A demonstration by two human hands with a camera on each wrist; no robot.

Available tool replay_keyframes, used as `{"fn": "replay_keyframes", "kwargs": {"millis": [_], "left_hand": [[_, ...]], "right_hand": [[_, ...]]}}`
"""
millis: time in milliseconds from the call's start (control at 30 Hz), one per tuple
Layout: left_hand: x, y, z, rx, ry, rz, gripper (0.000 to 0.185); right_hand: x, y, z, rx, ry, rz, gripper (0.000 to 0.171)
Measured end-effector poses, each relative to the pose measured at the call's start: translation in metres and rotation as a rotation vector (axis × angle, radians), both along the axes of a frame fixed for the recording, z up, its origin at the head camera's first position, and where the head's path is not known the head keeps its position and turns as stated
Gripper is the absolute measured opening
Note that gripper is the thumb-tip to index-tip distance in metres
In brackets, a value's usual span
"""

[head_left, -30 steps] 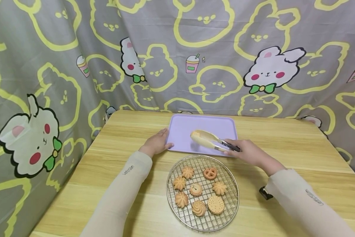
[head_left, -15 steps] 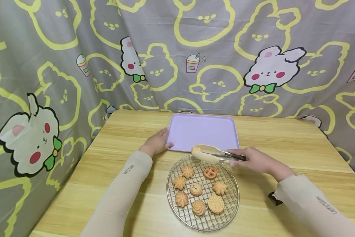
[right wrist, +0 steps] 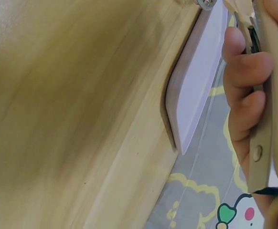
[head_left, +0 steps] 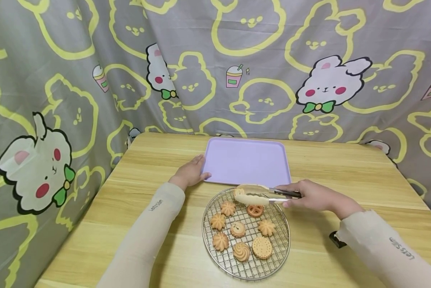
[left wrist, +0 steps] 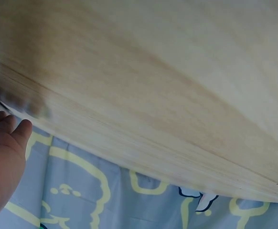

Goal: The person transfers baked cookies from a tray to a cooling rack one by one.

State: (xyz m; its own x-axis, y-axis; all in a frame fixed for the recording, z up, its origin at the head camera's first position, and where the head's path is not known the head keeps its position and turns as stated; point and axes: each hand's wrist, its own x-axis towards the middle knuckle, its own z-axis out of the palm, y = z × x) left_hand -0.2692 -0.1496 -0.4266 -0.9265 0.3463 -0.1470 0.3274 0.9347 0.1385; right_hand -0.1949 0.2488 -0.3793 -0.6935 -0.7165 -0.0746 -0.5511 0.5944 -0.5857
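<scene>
So the big change over the last second is the tongs (head_left: 260, 193): the right hand (head_left: 310, 196) had them out over the middle of the purple tray (head_left: 246, 161), and now it's pulled them back toward the person, so the pale tips sit over the far edge of the round wire rack (head_left: 246, 234), just above the pretzel-shaped cookie (head_left: 255, 209). The grip on the tongs is a curled-finger hold around the handles, and in the right wrist view you can see the fingers (right wrist: 246, 71) wrapped on the arms. The tips look narrow, nearly together, and there's nothing between them as far as the head view shows. Left hand (head_left: 190, 173) hasn't budged; it rests with straight fingers against the tray's near-left corner, holding nothing, just steadying. The tray is bare and all seven cookies sit on the rack, which lies on the wooden worktop (head_left: 345, 176) right in front of the tray. Reads like the tongs are lining up on a cookie at the back of the rack, probably the pretzel one, and no cookie has made it to the tray yet.
</scene>
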Motion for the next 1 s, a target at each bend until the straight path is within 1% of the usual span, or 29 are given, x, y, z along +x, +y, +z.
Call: {"fn": "replay_keyframes", "kwargs": {"millis": [167,467,733,933,1000], "left_hand": [[0.0000,-0.0005,-0.0001,0.002,0.002,0.001,0.082],[-0.0017,-0.0012,-0.0026,-0.005,0.004,-0.007,0.082],[-0.0022,-0.0013,-0.0025,-0.007,0.002,-0.007,0.082],[-0.0030,-0.0012,-0.0039,-0.019,-0.005,-0.001,0.082],[-0.0034,-0.0011,-0.0045,-0.020,-0.004,0.001,0.083]], "right_hand": [[-0.0010,-0.0016,0.0027,0.030,0.023,0.014,0.058],[-0.0015,-0.0042,0.0026,0.065,0.079,0.023,0.055],[-0.0016,-0.0037,0.0039,0.071,0.066,0.020,0.056],[-0.0013,-0.0030,0.0029,0.065,0.084,0.021,0.058],[-0.0012,-0.0029,0.0029,0.061,0.067,0.012,0.059]]}}
